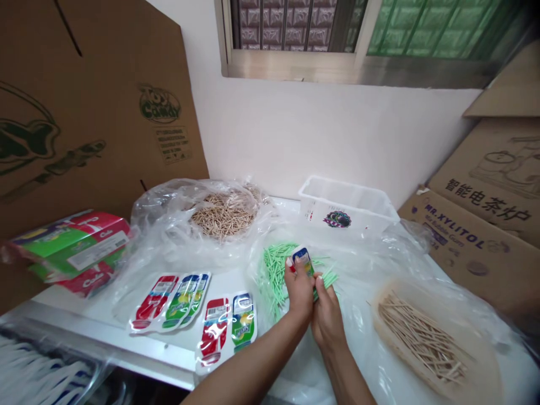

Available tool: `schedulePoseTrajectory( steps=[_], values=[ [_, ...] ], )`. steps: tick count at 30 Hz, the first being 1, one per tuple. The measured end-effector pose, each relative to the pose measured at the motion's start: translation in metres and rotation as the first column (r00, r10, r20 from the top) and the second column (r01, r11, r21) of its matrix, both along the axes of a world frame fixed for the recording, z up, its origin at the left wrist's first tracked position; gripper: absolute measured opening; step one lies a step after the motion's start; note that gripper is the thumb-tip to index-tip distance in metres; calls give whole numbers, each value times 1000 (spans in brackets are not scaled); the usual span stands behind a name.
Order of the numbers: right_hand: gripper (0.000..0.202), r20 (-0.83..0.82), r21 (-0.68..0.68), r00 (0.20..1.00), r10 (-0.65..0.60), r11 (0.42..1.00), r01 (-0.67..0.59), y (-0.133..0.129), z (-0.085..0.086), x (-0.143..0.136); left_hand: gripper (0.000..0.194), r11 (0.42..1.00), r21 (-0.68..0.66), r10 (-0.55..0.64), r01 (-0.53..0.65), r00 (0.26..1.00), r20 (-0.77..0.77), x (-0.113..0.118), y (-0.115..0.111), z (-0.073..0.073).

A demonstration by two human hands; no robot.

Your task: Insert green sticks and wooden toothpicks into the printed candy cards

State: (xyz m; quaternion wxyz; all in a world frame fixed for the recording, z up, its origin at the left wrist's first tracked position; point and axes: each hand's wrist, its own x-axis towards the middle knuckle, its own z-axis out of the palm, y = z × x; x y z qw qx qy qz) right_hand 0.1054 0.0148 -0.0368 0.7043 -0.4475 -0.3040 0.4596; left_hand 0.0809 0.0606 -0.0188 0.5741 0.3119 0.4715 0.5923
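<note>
My left hand is closed on a small printed packet with a blue, white and green face, its thumb lying across the front. Close beside it, my right hand pinches a bunch of thin green sticks that fan out to the right. Both hands meet above a clear plastic bag with a heap of loose green sticks. On the left of the table lie flat red packets and green-and-blue packets. The lower end of the held packet is hidden by my fingers.
An open bag of brown sticks lies behind. A translucent bin stands by the wall, and a tub of pale sticks sits at right. Red-and-green boxes lie left. Cardboard cartons flank the table.
</note>
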Motion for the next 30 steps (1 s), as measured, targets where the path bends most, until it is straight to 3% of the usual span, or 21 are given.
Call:
schedulePoseTrajectory(
  steps=[2,3,5,7,9,11,14,19,22,27,30],
  values=[
    [24,221,27,975,14,999,-20,-7,0,11,34,1000,8,21,-20,999,-50,-10,4,3],
    [23,384,23,923,31,999,-43,-11,0,19,34,999,36,41,-38,995,-91,-16,7,5],
    [19,716,-20,693,83,995,-99,-17,2,36,29,988,141,81,-55,979,-188,-26,12,10],
    [15,922,-54,372,105,988,-143,-21,6,49,26,964,264,89,-10,953,-288,-32,16,14],
    [15,990,-55,116,79,979,-194,-22,12,56,27,932,352,51,88,929,-367,-32,16,15],
    [16,998,-61,-19,58,969,-238,-19,18,60,28,908,384,4,169,911,-412,-29,15,13],
    [15,995,-95,-16,94,963,-251,-11,21,65,28,902,398,24,169,900,-436,-30,17,11],
    [17,968,-108,196,156,966,-235,2,14,75,28,908,396,57,136,897,-439,-43,22,16],
    [20,953,-88,266,145,973,-214,6,12,76,25,913,377,24,156,901,-433,-46,19,16],
    [20,948,-111,277,155,980,-168,7,13,79,22,913,362,0,188,887,-461,-51,14,10],
    [17,961,-143,211,177,976,-165,4,18,82,21,911,352,-10,217,863,-506,-56,14,7]
  ],
)
